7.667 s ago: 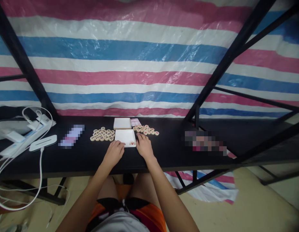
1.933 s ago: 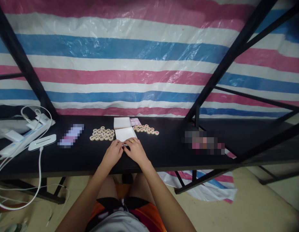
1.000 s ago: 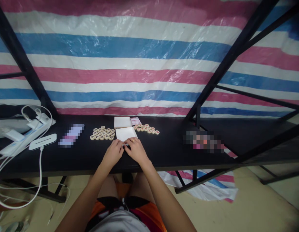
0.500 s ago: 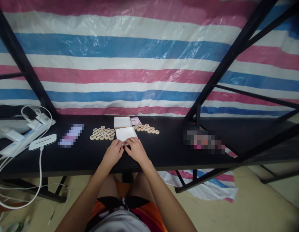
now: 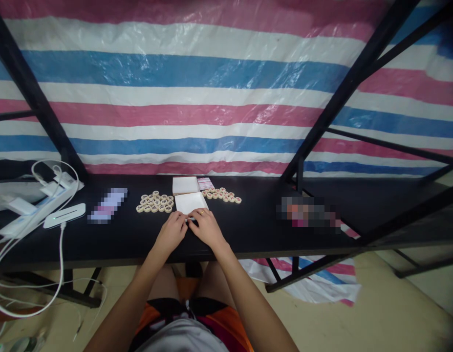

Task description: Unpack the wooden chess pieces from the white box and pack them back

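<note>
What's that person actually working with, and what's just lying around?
In use: left hand, right hand, white tray at their fingertips, left pile of pieces, right row of pieces, white lid.
Lying about: power strip, white cables, flat white device.

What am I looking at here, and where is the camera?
No machine here: a person wears one camera on the head, looking forward and down at their own arms. The left hand and right hand meet at the near edge of a shallow white box on a black table. Round game pieces lie in a left pile and a right row beside it. A second white box sits behind. A power strip with cables lies far left. Whether the fingers grip anything is too small to tell.
</note>
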